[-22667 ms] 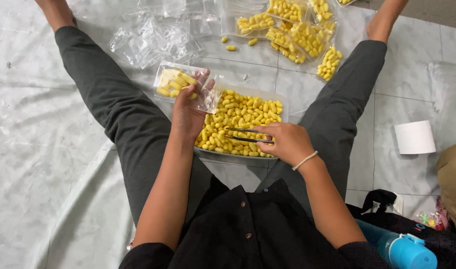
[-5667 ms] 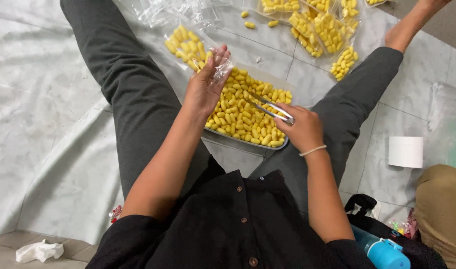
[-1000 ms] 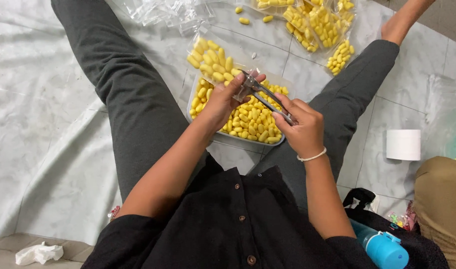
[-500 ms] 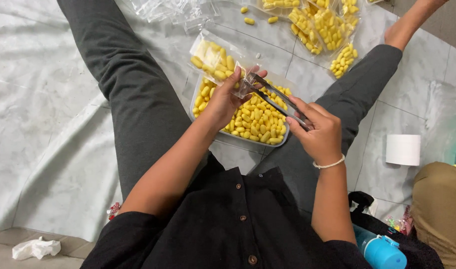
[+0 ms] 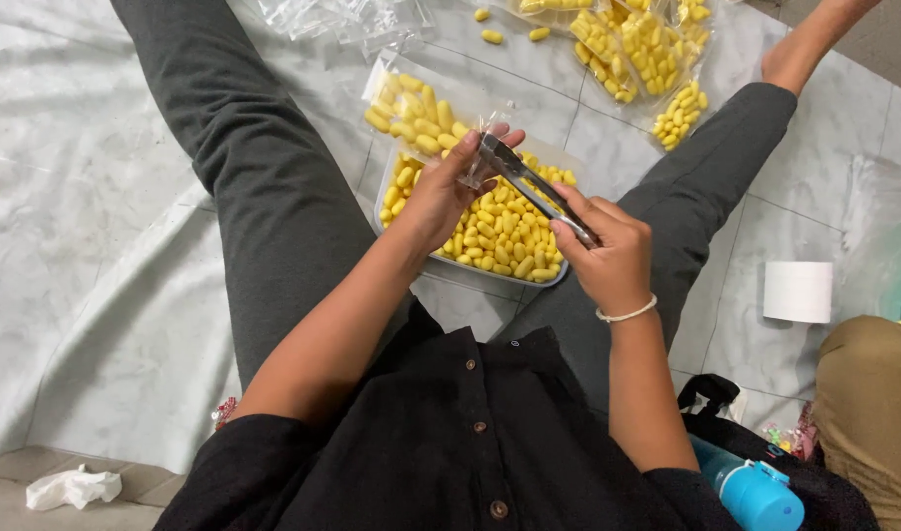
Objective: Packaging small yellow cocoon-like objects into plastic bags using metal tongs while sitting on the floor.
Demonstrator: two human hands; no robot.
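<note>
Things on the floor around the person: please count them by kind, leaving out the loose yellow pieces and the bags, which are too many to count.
Metal tongs: 1
Clear tray of yellow pieces: 1
White paper roll: 1
Blue bottle: 1
Crumpled white tissue: 1
Total: 5

A black buttoned shirt (image 5: 450,433) is worn with dark grey trousers (image 5: 244,167); a thin white bracelet (image 5: 628,314) is seen above the shirt.

Small oval yellow pieces (image 5: 500,231) in a clear plastic tray (image 5: 385,197), silver metal tongs (image 5: 534,187), dark grey trousers (image 5: 264,167), white paper roll (image 5: 798,292), blue plastic bottle (image 5: 760,492)
</note>
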